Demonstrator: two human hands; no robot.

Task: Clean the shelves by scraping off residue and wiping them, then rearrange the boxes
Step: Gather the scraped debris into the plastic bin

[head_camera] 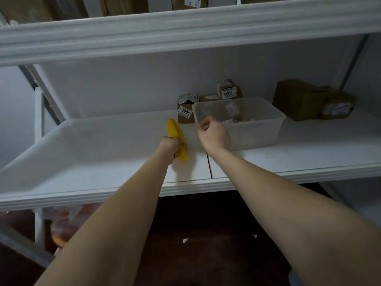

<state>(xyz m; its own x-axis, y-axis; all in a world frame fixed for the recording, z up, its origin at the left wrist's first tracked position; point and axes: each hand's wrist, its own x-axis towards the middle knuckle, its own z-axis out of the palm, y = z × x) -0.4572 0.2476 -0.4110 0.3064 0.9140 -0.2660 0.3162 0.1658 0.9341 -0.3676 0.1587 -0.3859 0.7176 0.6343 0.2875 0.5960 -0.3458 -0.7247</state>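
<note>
My left hand (172,145) grips a yellow plastic scraper (174,129), whose blade points away over the white shelf (103,155). My right hand (214,135) hovers with curled fingers at the near left corner of a clear plastic bin (259,131); nothing shows between its fingertips. White scraps lie in the bin. Behind the bin stand small cardboard boxes, one labelled 3005 (185,114) and one labelled 3004 (229,91).
Two larger brown boxes (299,100) (338,107) sit at the back right of the shelf. An upper shelf beam (185,32) hangs just overhead with more boxes above it. White scraps (185,240) lie on the dark floor below.
</note>
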